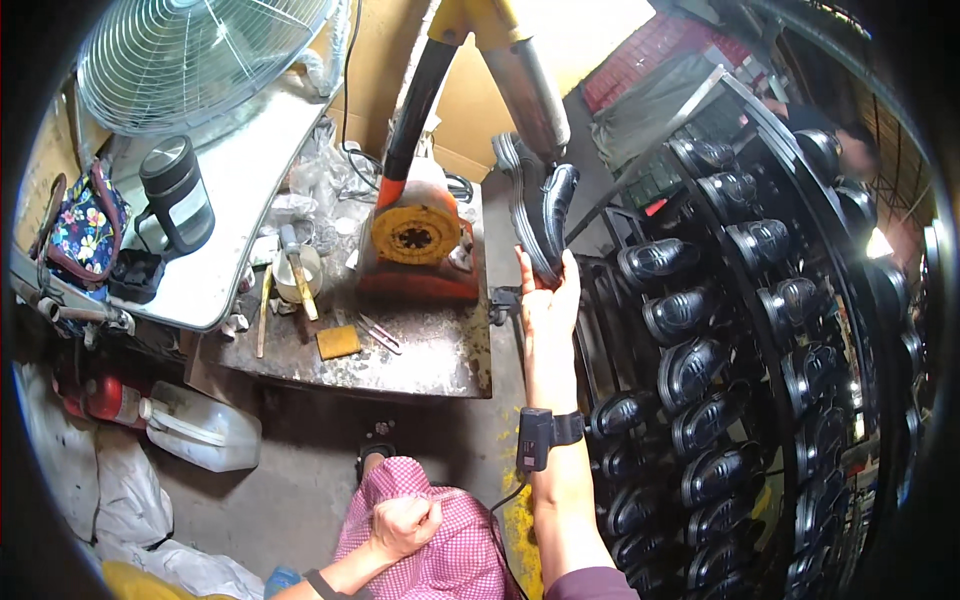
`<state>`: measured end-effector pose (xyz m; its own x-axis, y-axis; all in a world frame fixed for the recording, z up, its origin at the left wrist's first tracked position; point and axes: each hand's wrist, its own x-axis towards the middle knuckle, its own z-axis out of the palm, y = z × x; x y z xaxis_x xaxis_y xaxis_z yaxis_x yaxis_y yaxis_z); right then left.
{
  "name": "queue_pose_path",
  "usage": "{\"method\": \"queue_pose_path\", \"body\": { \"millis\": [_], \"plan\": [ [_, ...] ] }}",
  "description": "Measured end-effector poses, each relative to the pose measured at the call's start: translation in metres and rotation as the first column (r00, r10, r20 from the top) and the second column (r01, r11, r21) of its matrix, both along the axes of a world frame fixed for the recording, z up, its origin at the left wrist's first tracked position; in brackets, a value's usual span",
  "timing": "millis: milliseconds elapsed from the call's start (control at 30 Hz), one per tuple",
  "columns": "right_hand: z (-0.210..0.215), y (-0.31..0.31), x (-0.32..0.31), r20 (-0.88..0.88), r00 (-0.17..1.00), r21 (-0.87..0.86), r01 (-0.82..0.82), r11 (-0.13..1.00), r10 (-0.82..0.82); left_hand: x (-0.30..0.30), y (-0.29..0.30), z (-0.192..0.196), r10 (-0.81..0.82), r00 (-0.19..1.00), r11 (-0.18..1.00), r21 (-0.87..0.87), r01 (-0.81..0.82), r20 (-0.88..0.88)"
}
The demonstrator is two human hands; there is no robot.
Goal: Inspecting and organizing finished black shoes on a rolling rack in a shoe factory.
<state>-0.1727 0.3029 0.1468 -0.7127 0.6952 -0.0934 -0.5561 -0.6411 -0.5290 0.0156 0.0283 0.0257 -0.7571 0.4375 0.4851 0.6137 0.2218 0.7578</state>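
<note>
My right hand (548, 300) is raised with its fingers round the lower end of a black shoe (562, 205), which stands upright in the grip. The shoe's ribbed sole (522, 215) faces left, and a gap shows between its upper part and the dark upper; I cannot tell if this is one shoe or two. Just above is the tip of a grey metal tube (530, 95) on a yellow-topped machine. My left hand (405, 525) is closed in a fist, resting on the pink checked cloth (455, 560) over my lap; nothing shows in it.
A worn workbench (440, 365) bears an orange machine base (415, 245), a brush in a pot (297, 275), a yellow block (338, 342) and tweezers (381, 335). At left are a fan (200, 60) and a dark flask (178, 195). Racks of black shoes (690, 370) fill the right side.
</note>
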Motion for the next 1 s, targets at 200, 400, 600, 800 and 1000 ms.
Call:
{"method": "queue_pose_path", "body": {
  "millis": [200,400,600,800,1000],
  "plan": [
    [0.009,0.001,-0.009,-0.043,0.999,-0.062,0.019,0.998,-0.022,-0.002,-0.005,0.004,0.010,1.000,1.000,-0.013,-0.010,0.006],
    [0.016,0.008,-0.018,-0.048,0.999,-0.076,0.017,0.997,-0.021,-0.002,-0.003,0.003,0.005,1.000,1.000,-0.002,-0.005,0.005],
    [0.020,0.013,-0.036,-0.097,0.995,-0.135,-0.009,0.991,-0.004,-0.003,-0.002,0.003,0.005,1.000,1.000,-0.008,-0.005,0.023],
    [0.028,0.020,-0.046,-0.121,0.993,-0.154,-0.004,0.988,-0.015,0.000,-0.002,0.001,-0.008,0.999,1.000,-0.004,0.008,0.041],
    [0.031,0.024,-0.034,-0.077,0.995,-0.197,0.048,0.979,-0.064,0.000,0.002,0.006,-0.025,0.999,0.999,0.047,0.024,0.032]
  ]
}}
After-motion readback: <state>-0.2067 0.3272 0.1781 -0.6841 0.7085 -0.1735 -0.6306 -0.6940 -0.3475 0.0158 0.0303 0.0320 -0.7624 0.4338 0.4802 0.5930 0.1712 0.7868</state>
